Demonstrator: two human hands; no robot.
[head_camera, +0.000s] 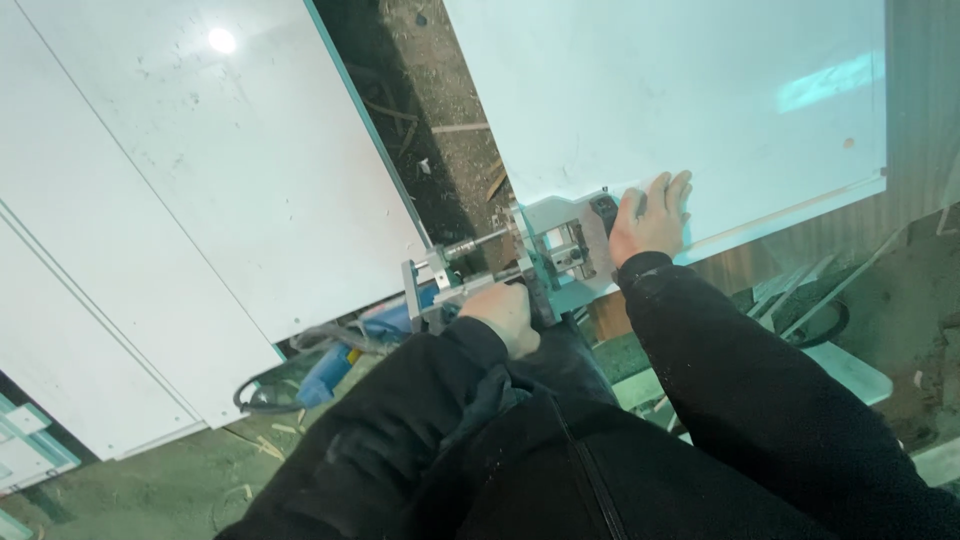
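My right hand (650, 218) lies flat, fingers spread, on the near corner of a white board (690, 100), beside a metal jig plate (562, 240) clamped at that corner. My left hand (505, 315) is closed around the handle end of the metal drilling jig (445, 275), whose rod and drill bit point toward the board's edge. A blue power drill (335, 365) with a black cable sits behind the jig, partly hidden by my left sleeve.
A second large white board (190, 200) lies to the left, with a dark gap of dirt and wood chips (430, 110) between the boards. More white panels (30, 445) lie at the lower left. Wood strips (800, 300) lie at the right.
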